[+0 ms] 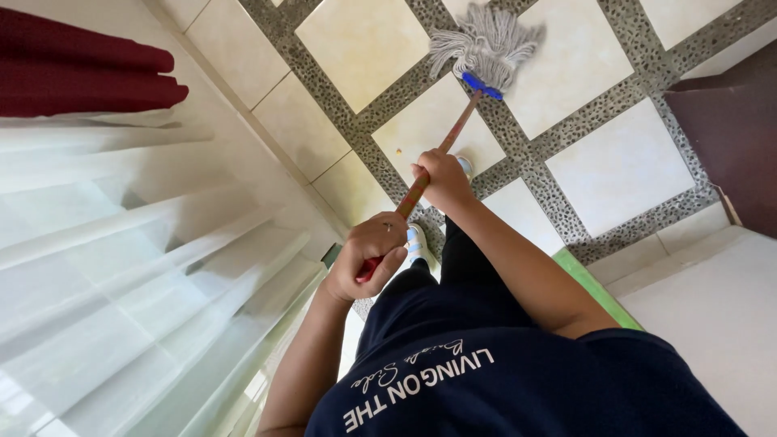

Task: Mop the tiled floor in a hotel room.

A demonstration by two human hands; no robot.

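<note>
I grip a mop with both hands. My left hand (368, 259) is closed around the top end of the reddish wooden handle (458, 128), close to my dark blue shirt. My right hand (442, 181) grips the handle lower down. The handle slants up and to the right to a blue clamp (481, 85). Below the clamp, the grey string mop head (486, 39) is spread out on the cream floor tiles (619, 166). My white shoes (416, 240) show under my hands.
White sheer curtains (137, 275) hang along the left, with dark red fabric (81, 69) above them. Grey pebble strips cross the tiled floor. A dark maroon surface (728, 137) lies at the right, a green edge (595, 285) and a white surface (712, 324) lower right. A small speck (398, 150) lies on a tile.
</note>
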